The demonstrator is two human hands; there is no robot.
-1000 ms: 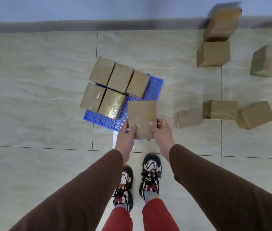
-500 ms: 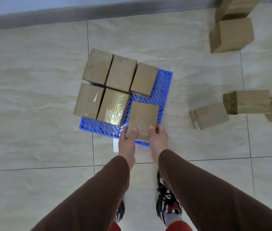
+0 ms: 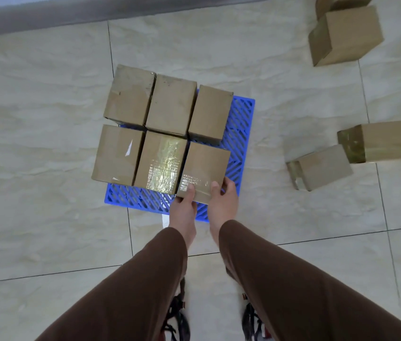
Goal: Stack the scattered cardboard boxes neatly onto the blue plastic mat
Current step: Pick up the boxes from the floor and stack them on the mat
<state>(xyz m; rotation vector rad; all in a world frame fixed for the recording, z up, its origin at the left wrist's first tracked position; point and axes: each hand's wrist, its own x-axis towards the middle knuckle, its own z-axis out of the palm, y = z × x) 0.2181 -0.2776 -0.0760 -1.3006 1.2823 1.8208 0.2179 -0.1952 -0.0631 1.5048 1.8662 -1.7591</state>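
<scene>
Here our left hand [image 3: 184, 209] and right hand [image 3: 223, 200] grip the sixth box [image 3: 204, 169] at the blue mat's [image 3: 242, 134] near-right corner, beside five others; loose boxes [image 3: 322, 166] litter the beige tiled floor [image 3: 34, 119].

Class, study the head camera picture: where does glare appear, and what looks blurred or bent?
Head view: glare shines off the tape on the middle front box and the held box; the shoes are blurred; the wall base tilts, from the wide lens.
</scene>
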